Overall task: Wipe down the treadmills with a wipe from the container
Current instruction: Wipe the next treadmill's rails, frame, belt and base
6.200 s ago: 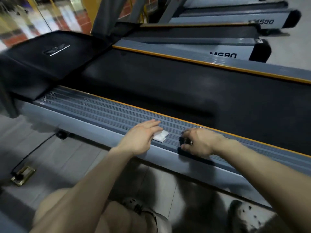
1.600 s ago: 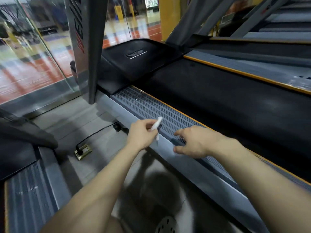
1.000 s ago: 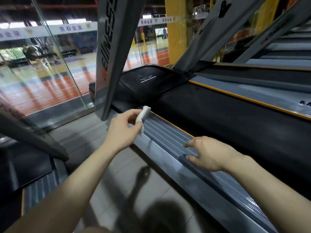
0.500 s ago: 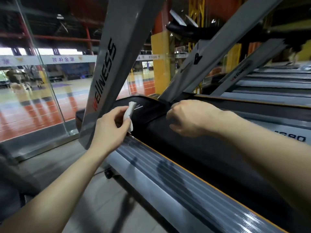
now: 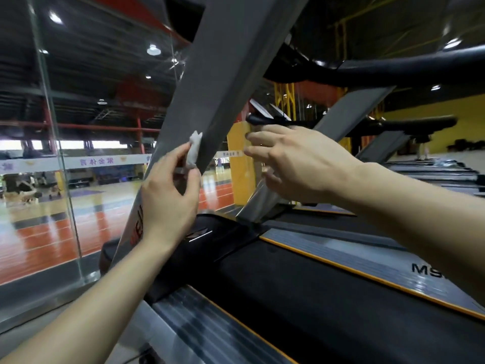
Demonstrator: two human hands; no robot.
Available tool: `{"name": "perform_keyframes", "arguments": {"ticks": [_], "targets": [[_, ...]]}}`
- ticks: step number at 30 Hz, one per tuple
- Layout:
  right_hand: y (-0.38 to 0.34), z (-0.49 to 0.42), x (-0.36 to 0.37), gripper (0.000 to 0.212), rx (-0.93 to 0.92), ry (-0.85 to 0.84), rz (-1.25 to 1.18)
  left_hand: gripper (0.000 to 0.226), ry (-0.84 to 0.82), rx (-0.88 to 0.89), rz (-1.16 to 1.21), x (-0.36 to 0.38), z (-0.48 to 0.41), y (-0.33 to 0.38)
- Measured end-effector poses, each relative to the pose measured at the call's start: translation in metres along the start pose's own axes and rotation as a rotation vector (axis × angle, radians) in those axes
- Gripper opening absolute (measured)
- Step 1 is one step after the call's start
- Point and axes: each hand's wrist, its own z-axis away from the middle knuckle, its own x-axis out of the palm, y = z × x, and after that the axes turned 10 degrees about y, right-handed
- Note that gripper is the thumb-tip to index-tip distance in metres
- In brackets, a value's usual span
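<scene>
Wipe (image 5: 193, 151) now raised onto upright (image 5: 223, 74), pinched in L hand (image 5: 168, 200); R hand (image 5: 296, 164) loose, empty.

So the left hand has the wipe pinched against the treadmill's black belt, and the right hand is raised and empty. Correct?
Not the belt. The head view shows the left hand pinching the wipe against the grey slanted post, above the belt. The right hand is raised and empty.
</scene>
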Motion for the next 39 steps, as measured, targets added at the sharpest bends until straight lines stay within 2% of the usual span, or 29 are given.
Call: {"name": "perform_keyframes", "arguments": {"ticks": [5,9,12,15,20,24,26,29,33,37,39], "targets": [[0.026,-0.017,-0.015,0.054,-0.004,0.236,0.063,0.045,0.124,0.155,0.015,0.024,-0.037,0.033],[0.05,-0.021,-0.039,0.061,0.008,0.361,0.161,0.05,0.119,0.246,0.04,0.045,-0.064,0.056],[0.071,-0.016,-0.059,0.072,0.081,0.369,0.25,0.061,0.117,0.261,0.009,0.059,-0.079,0.072],[0.095,-0.012,-0.082,0.072,0.116,0.388,0.355,0.073,0.082,0.219,-0.019,0.065,-0.082,0.087],[0.12,-0.022,-0.12,0.069,0.062,0.472,0.48,0.065,-0.002,0.183,-0.023,0.067,-0.079,0.106],[0.129,-0.039,-0.15,0.066,0.081,0.539,0.575,0.06,0.015,0.216,-0.025,0.074,-0.099,0.126],[0.133,-0.05,-0.161,0.066,0.144,0.533,0.617,0.061,0.044,0.225,-0.118,0.078,-0.1,0.136],[0.134,-0.059,-0.165,0.07,0.231,0.468,0.69,0.078,-0.006,0.102,-0.195,0.082,-0.086,0.153],[0.13,-0.059,-0.162,0.076,0.239,0.416,0.712,0.086,-0.07,-0.021,-0.114,0.079,-0.085,0.168],[0.129,-0.058,-0.165,0.076,0.241,0.401,0.719,0.086,-0.11,-0.041,-0.04,0.082,-0.099,0.186],[0.126,-0.061,-0.167,0.073,0.251,0.409,0.701,0.079,-0.092,-0.043,-0.05,0.084,-0.114,0.19]]}}
